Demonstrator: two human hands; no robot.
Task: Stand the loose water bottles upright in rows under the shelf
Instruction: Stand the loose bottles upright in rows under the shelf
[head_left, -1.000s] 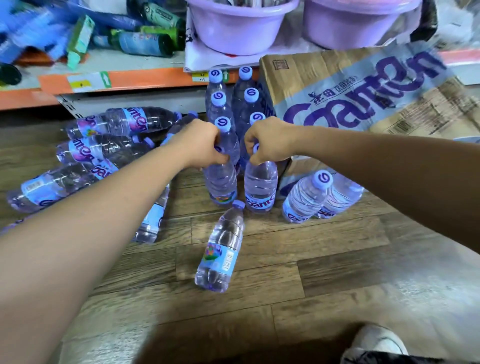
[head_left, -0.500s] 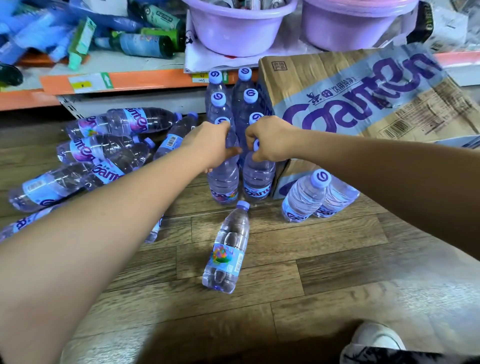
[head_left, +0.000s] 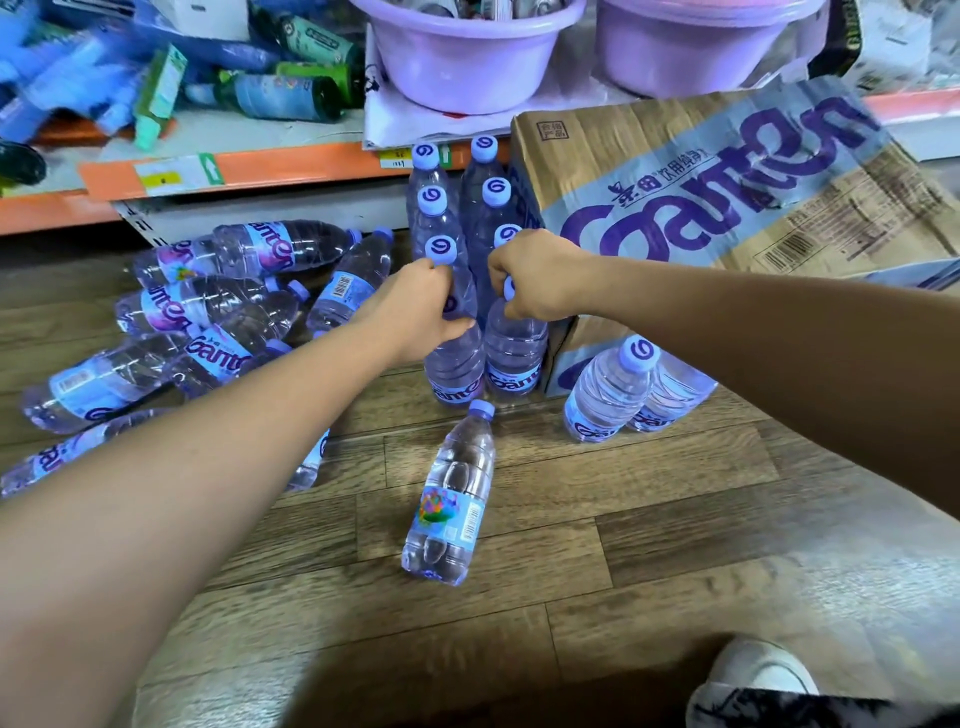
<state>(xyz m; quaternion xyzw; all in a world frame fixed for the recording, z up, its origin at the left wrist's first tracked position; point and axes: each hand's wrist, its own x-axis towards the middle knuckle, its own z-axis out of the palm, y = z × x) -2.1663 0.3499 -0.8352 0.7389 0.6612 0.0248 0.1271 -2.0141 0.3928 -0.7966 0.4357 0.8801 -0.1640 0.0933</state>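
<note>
Right bottle's cap (head_left: 509, 289) mostly under fingers (head_left: 523, 310)

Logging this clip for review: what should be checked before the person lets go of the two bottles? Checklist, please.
1. Left hand grips left front bottle by the neck: ok.
2. Right hand grips right front bottle by the neck: ok.
3. Both stand upright, aligned with rows behind: ok.
4. Cap of the lying bottle clear of their bases: cannot tell.
5. Pile at left stood up: not ok.

The left hand (head_left: 415, 306) and right hand (head_left: 535, 275) are bare, forearms too. Near right, a white shoe (head_left: 758, 670) sits beside dark, white-flecked cloth (head_left: 789, 709).
</note>
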